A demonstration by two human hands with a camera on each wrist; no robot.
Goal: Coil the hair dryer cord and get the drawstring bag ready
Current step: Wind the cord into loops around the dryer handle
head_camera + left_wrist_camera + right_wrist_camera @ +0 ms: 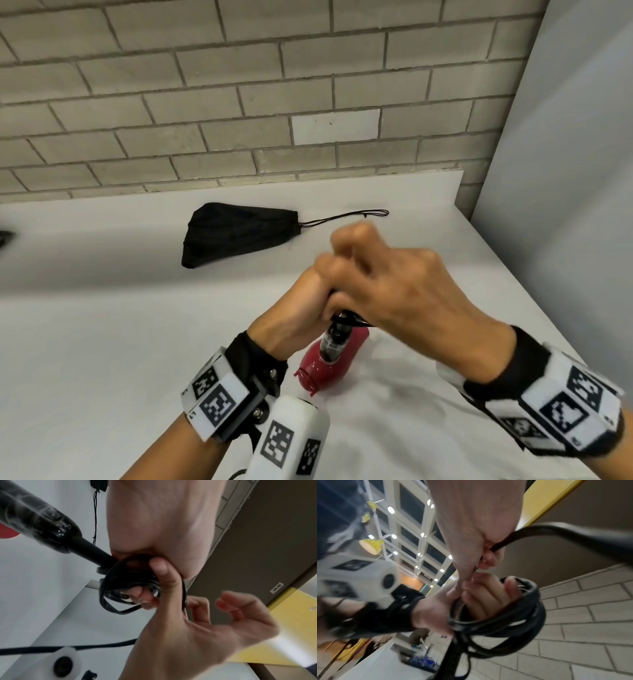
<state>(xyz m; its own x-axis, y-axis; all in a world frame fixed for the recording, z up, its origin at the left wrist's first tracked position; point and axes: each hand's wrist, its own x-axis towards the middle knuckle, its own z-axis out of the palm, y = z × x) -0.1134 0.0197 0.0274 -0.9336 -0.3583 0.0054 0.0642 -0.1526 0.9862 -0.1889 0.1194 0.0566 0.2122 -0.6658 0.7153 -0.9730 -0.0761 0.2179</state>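
The red hair dryer (pixel 320 368) hangs nose-down just above the white table, its black handle (pixel 335 339) pointing up into my hands. My left hand (pixel 305 291) holds the black cord (pixel 120 592), wound in several loops round its fingers with the thumb (pixel 159 572) pressing on the coil. Over it, my right hand (pixel 397 284) pinches a loose stretch of the cord (pixel 527 532) between curled fingers. Beyond the hands, the black drawstring bag (pixel 236 236) lies flat and cinched shut, its strings (pixel 356 214) trailing to the right.
A white table (pixel 102 342) runs back to a grey brick wall (pixel 239 102). Its right edge meets a pale grey panel (pixel 565 171). A small dark object (pixel 4 237) shows at the far left edge.
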